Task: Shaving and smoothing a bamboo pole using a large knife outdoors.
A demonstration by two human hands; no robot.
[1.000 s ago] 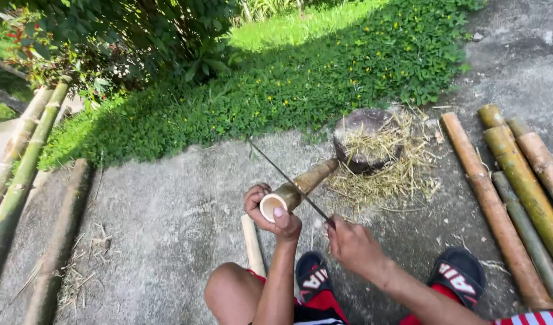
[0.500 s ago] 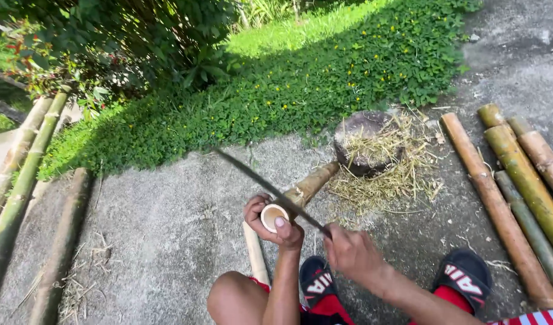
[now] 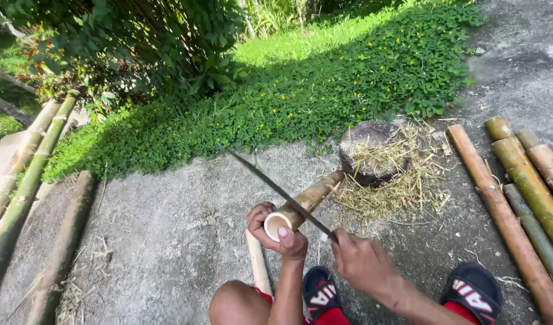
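Knife blade laid across a bamboo piece held over concrete.

The left hand (image 3: 276, 232) wraps tight round the near end of the bamboo piece (image 3: 303, 201), which slants toward two o'clock onto a wooden block (image 3: 370, 150). The right hand (image 3: 361, 262) is closed on the knife (image 3: 279, 192); its blade points to ten o'clock, crossing the bamboo's top.

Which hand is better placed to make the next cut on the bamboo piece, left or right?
Probably the right hand: it grips the long knife, whose blade lies across the bamboo piece. The left hand wraps the piece's cut end, steadying it.
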